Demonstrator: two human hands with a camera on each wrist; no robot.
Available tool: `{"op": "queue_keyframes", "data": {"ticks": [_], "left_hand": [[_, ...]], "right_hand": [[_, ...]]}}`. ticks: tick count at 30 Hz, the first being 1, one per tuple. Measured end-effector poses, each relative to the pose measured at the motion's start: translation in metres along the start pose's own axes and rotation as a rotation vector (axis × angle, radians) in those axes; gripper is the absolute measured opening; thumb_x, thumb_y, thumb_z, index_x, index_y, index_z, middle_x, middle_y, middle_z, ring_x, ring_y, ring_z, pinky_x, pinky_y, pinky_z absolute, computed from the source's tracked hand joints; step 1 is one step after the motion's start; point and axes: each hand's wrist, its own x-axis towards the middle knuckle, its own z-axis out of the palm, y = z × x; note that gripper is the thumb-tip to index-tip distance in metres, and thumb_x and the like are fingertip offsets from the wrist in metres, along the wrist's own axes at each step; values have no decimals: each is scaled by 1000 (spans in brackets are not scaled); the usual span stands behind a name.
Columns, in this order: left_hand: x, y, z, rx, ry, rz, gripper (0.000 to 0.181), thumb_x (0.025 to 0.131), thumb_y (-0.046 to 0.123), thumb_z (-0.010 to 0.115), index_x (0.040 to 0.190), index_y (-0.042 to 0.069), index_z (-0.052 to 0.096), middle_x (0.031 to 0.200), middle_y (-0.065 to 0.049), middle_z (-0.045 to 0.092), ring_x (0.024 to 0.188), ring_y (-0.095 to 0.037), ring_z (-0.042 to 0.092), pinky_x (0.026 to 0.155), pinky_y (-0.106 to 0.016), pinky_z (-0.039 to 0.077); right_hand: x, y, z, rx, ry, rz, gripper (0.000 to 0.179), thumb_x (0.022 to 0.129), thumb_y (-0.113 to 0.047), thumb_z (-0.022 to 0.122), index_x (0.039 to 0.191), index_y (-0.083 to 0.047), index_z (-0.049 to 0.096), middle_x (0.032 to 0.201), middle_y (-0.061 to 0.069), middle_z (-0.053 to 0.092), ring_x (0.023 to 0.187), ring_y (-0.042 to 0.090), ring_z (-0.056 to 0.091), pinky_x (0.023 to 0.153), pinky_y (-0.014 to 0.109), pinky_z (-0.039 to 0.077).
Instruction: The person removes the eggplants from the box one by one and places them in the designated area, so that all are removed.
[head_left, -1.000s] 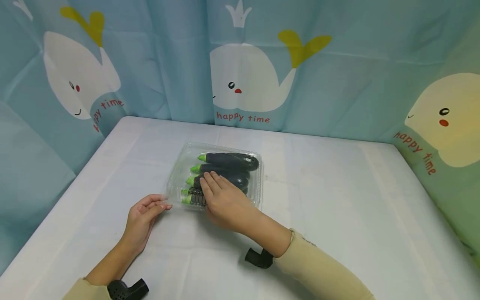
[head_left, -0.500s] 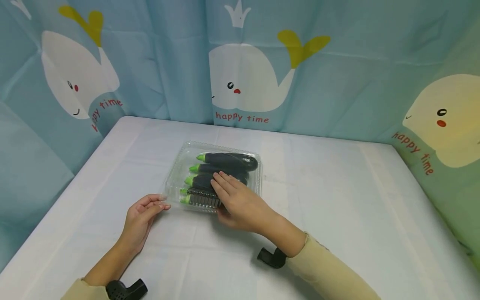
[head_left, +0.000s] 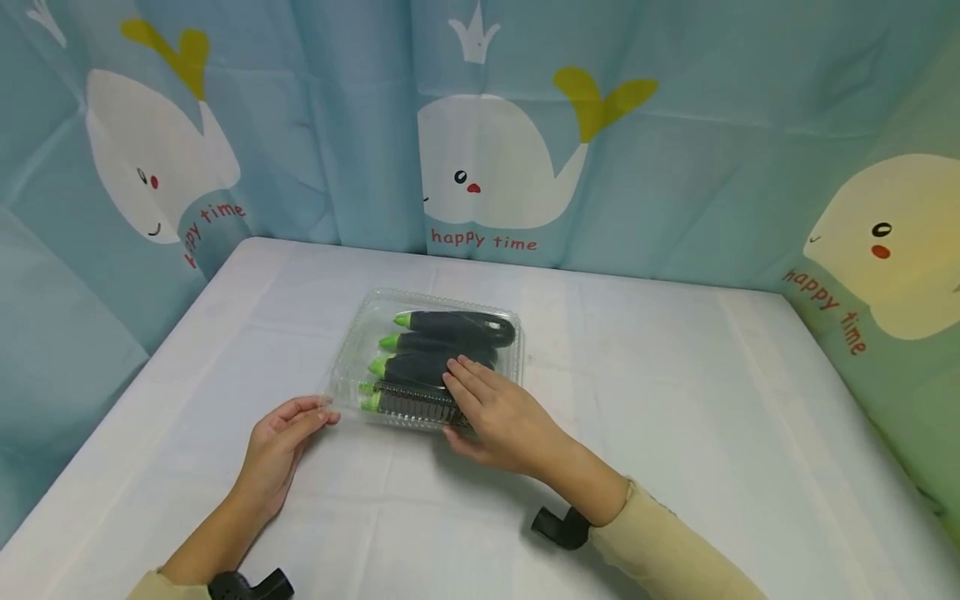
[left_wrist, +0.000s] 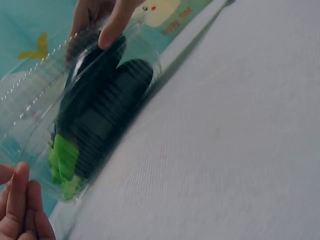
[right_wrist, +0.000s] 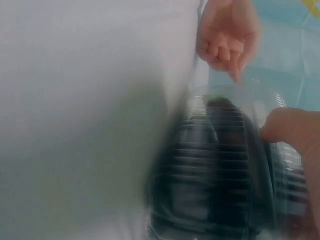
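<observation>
A clear plastic clamshell box lies on the white-covered table, with several dark eggplants with green stem ends side by side inside. At its near left corner my left hand pinches the rim between thumb and fingertips, as the left wrist view also shows. My right hand rests on the near right part of the box, its straight fingers over the top and its thumb by the near edge. It hides part of the nearer eggplants. In the right wrist view the right thumb is beside the ridged plastic wall.
A white cloth covers the table. Behind and at both sides hangs a blue-green curtain printed with white whales. A black wrist device sits at the right wrist, and another black device at the left.
My right hand has slid rightward and slightly nearer across the box, uncovering more of the eggplants. My left hand keeps its place at the corner.
</observation>
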Motion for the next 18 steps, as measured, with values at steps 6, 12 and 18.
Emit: {"op": "queue_keyframes", "data": {"ticks": [6, 12, 18], "left_hand": [[-5, 6, 12, 22, 55, -132, 14, 90, 9, 57, 99, -1, 59, 82, 1, 67, 84, -10, 63, 78, -21, 49], [-11, 5, 33, 53, 76, -221, 27, 93, 13, 51, 107, -11, 55, 87, -1, 69, 90, -13, 63, 79, -23, 49], [-14, 0, 47, -7, 78, -237, 27, 94, 13, 47, 107, -10, 55, 92, -7, 69, 94, -18, 64, 77, -25, 50]], "right_hand": [[-3, 4, 3, 7, 49, -48, 53, 74, -27, 70, 110, 11, 59, 111, 25, 60, 107, 34, 56, 95, 36, 42], [-4, 5, 6, 11, 87, -87, 53, 73, -26, 71, 109, 12, 59, 109, 26, 60, 106, 35, 57, 94, 36, 43], [-4, 6, 7, 9, 86, -88, 53, 74, -26, 70, 110, 12, 59, 110, 25, 60, 107, 35, 56, 95, 36, 42]]}}
